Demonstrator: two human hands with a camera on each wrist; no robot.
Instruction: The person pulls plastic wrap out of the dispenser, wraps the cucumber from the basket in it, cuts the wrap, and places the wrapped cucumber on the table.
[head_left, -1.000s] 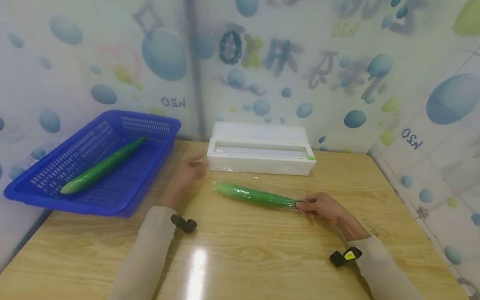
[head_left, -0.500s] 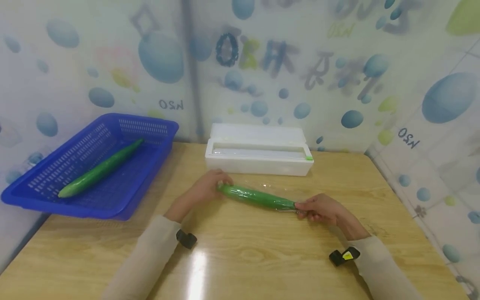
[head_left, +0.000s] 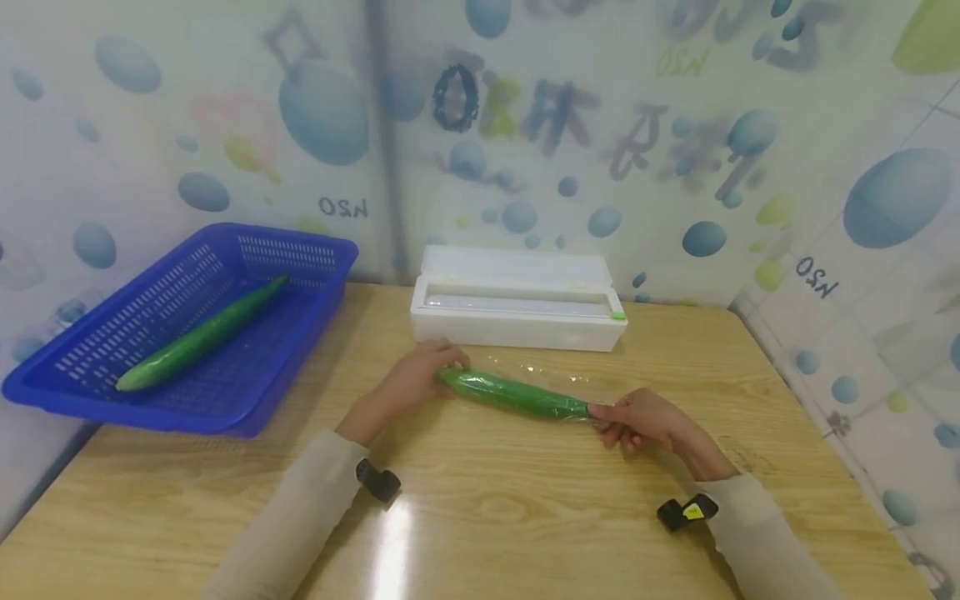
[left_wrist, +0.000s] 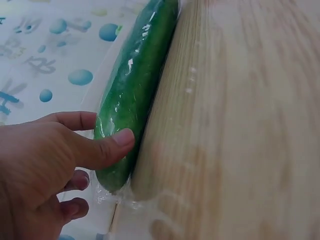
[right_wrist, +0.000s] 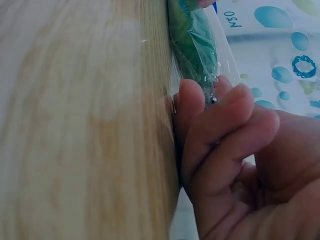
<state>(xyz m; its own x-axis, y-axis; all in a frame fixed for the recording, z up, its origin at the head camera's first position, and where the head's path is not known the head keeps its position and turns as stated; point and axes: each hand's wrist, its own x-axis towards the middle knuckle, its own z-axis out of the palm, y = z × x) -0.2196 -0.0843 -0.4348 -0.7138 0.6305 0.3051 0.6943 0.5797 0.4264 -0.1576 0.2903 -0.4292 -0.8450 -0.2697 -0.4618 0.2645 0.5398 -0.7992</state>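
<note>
A green cucumber (head_left: pixel 517 395) in clear plastic wrap lies across the middle of the table, with a loose flap of film (head_left: pixel 555 372) spread behind it. My left hand (head_left: pixel 420 377) grips its left end; in the left wrist view the thumb lies on top of the wrapped cucumber (left_wrist: pixel 132 85) and a finger reaches behind it. At the other end my right hand (head_left: pixel 648 419) pinches the wrap by the cucumber's tip. Seen from the right wrist, the curled fingers (right_wrist: pixel 220 125) meet at the gathered film, which partly hides the tip.
Behind the cucumber stands a white box (head_left: pixel 517 329) with its lid raised and a roll inside. A blue plastic basket (head_left: pixel 232 417) at the left holds another cucumber (head_left: pixel 202 337), unwrapped. The patterned wall (head_left: pixel 525 167) borders the wooden table (head_left: pixel 510 517) at the back.
My left hand has come from beside the white box down to the cucumber's left end and taken hold of it. The right hand has kept its pinch at the other end.
</note>
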